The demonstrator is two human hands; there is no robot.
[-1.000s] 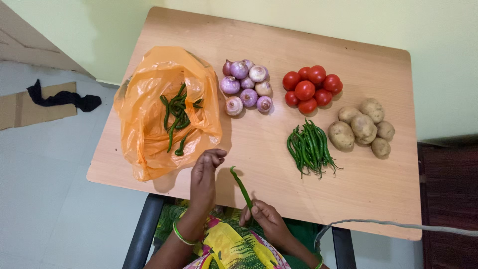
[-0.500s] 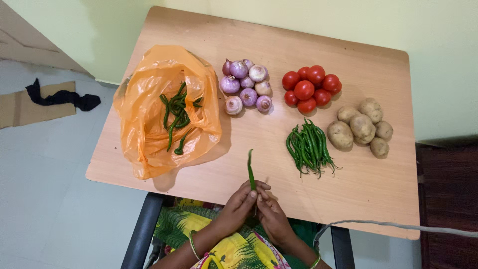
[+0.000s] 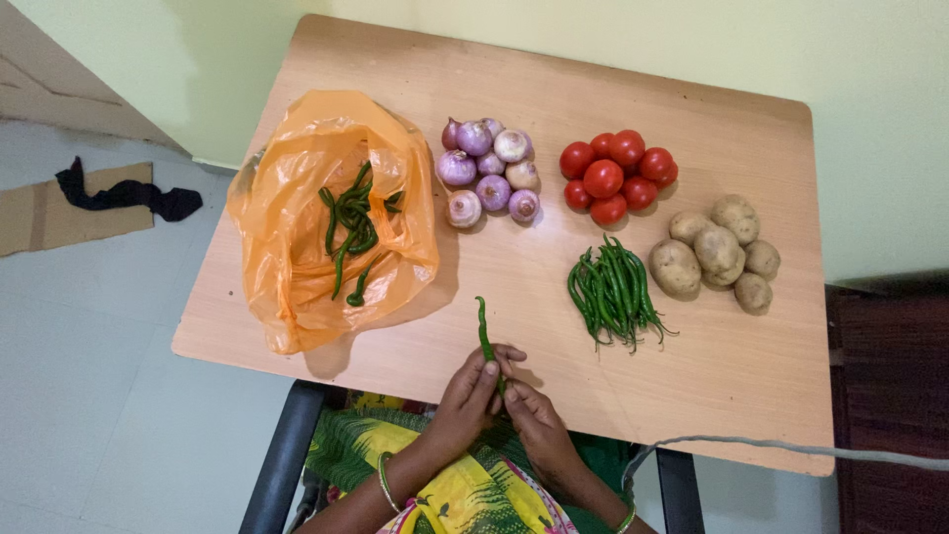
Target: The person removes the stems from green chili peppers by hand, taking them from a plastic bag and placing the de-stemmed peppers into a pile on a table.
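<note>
While both my hands meet at the near table (image 3: pixel 712 396) edge, my left hand (image 3: pixel 465 391) and right hand (image 3: pixel 529 420) pinch the stem end of one green chilli (image 3: pixel 484 331), fingertips closed on it; its length points away, clear of my fingers. Sorted piles beyond: chillies in orange bag (image 3: pixel 297 267), loose chillies (image 3: pixel 613 287), onions (image 3: pixel 489 173), tomatoes (image 3: pixel 618 173), potatoes (image 3: pixel 722 252).
</note>
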